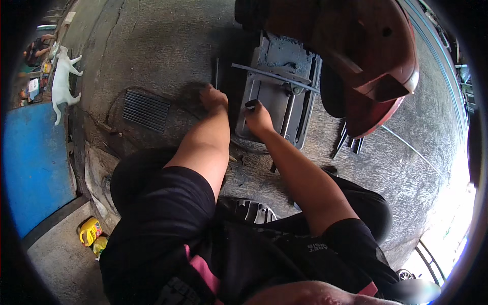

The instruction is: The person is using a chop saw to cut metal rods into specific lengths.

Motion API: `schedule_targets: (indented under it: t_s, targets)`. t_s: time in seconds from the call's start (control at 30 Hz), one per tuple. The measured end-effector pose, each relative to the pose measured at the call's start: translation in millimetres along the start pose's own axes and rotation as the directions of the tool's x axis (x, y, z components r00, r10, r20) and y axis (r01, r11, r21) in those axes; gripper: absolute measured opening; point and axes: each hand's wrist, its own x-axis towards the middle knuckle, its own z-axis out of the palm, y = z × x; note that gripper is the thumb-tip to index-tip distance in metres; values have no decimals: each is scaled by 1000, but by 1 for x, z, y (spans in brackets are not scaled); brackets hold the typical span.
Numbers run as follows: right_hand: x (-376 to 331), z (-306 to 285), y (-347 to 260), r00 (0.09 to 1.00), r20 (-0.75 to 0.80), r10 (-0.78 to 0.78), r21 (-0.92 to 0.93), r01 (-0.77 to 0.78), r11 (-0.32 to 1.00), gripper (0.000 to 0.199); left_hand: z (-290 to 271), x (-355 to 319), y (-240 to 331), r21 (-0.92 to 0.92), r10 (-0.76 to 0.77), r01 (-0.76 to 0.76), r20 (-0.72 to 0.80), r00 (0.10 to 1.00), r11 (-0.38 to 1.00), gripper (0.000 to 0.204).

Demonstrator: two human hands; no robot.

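My left hand (213,98) is low over the concrete with its fingers curled in. A short thin metal bar (217,72) sticks out beyond it, its near end hidden by the hand. At the left edge of a grey metal saw base (264,114), my right hand (259,120) is closed around a small dark piece that I cannot identify. A longer flat metal bar (274,77) lies across the base, by the clamp (295,90). Over the base's right side stands the worn red body (376,66) of the cut-off saw.
Several short metal bars (146,111) lie side by side at left, with a cable (113,104) near them. More dark bars (341,140) lie right of the base. A white cat (64,81) stands far left, above a blue panel (35,162). A yellow container (90,231) sits lower left.
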Motion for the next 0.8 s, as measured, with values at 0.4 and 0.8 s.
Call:
schedule_targets:
  t_s: [0.4,0.8]
  targets:
    - [-15,-61,4,974,-92,-205,-422,148,894,37,-19,-45,33,-194,-377,362,-49,925,912,33]
    - [-167,-26,50,950,298,-91,-918,311,245,30,-11,-145,25,-374,-287,621,647,707,688,48]
